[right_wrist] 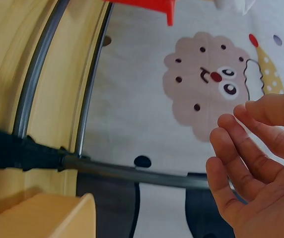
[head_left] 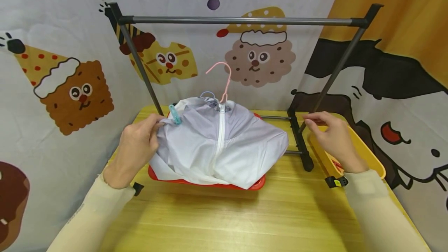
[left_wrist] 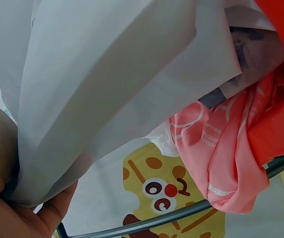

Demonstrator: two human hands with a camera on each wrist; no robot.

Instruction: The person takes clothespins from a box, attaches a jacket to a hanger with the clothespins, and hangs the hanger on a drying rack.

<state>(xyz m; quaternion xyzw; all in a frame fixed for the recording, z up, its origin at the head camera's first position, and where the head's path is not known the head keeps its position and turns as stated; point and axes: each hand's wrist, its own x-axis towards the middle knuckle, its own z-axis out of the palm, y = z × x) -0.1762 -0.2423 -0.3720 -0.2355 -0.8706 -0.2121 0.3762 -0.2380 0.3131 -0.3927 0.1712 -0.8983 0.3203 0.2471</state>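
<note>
A pale grey-white zip garment (head_left: 196, 143) lies over a red basket (head_left: 259, 184), with a pink hanger (head_left: 229, 83) rising from its neck. A teal clip (head_left: 174, 114) is on its left shoulder. My left hand (head_left: 134, 147) pinches the garment's left edge beside the clip; in the left wrist view the fingers (left_wrist: 57, 206) hold the pale cloth (left_wrist: 97, 89). My right hand (head_left: 330, 137) is raised over the yellow bin with relaxed, slightly bent fingers, touching nothing; the right wrist view shows the hand (right_wrist: 261, 163) holding nothing.
A dark metal rack (head_left: 241, 20) stands behind and around the basket, its right foot (head_left: 306, 162) on the wooden table (head_left: 210, 217). At the right is a yellow bin (head_left: 371, 151). Pink cloth (left_wrist: 221, 163) hangs over the red basket's edge in the left wrist view. Behind hangs a printed curtain.
</note>
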